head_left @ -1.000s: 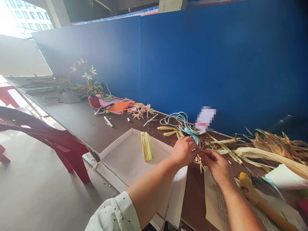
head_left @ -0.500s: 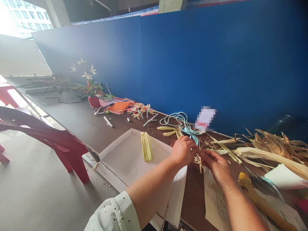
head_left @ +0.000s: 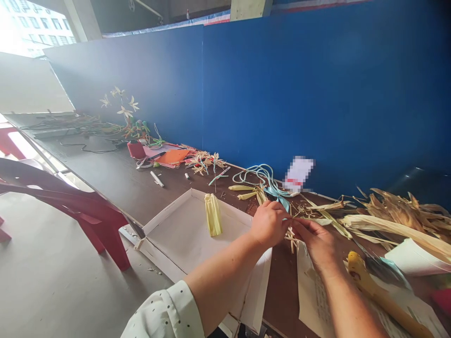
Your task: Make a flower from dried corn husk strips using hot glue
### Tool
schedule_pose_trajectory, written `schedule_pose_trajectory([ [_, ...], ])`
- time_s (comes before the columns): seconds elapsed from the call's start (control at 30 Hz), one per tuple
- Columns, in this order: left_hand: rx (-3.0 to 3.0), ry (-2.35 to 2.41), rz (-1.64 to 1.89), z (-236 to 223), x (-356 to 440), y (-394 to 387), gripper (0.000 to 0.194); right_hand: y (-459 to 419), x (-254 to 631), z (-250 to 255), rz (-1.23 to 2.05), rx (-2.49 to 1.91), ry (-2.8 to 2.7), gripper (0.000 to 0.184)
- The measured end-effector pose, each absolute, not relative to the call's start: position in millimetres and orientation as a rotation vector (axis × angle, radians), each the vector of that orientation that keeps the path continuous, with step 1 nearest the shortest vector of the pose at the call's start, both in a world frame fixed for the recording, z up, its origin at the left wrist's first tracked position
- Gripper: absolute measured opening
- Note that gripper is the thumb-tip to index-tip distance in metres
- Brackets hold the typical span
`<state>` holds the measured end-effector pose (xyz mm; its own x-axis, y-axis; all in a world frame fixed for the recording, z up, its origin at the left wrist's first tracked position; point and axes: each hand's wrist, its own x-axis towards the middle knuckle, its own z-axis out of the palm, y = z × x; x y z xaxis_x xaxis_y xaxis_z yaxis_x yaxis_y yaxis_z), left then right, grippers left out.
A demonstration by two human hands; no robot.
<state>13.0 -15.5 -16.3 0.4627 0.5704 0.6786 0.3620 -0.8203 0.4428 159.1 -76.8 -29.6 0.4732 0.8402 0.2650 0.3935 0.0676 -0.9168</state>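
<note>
My left hand [head_left: 269, 224] and my right hand [head_left: 315, 241] meet fingertip to fingertip over the brown table. Both are closed in a pinch. What lies between the fingertips is too small and too covered to make out. Left of them, a pale yellow-green piece of folded corn husk [head_left: 213, 215] lies in a shallow white cardboard tray [head_left: 169, 225], which my left forearm crosses. Just behind the hands are a light blue ribbon [head_left: 281, 199] and some narrow rolled husks [head_left: 243, 188]. Thin husk scraps [head_left: 291, 240] lie beneath the fingers.
Dry corn husks [head_left: 391, 209] pile up at right, beside a white cup [head_left: 416, 257] and a yellow-handled tool [head_left: 380, 293]. Looped pale blue cord [head_left: 257, 172] lies by the blue partition [head_left: 282, 94]. Husk flowers [head_left: 202, 162] are farther left. A red chair [head_left: 102, 225] stands at the table's left side.
The whole view has shifted very slightly. My hands stay together in the same place, their fingers drawn a little closer around the pinch.
</note>
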Motion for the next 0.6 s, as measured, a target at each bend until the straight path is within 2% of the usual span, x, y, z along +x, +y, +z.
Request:
schedule_pose_trajectory([
  [0.1,2.471,0.840,1.281,-17,13,-15,0.013,-81,157,-25,0.508,-1.652,-1.143,0.041],
  [0.27,2.568,0.907,1.196,-16,13,-19,0.013,-88,142,-10,0.351,-1.766,-1.188,0.040],
  [0.47,2.535,0.882,1.237,-11,14,-23,0.014,-80,151,-21,0.613,-1.640,-0.949,0.037],
  [0.6,2.441,0.838,1.281,-12,14,-23,0.017,-77,162,-30,0.647,-1.570,-0.927,0.035],
])
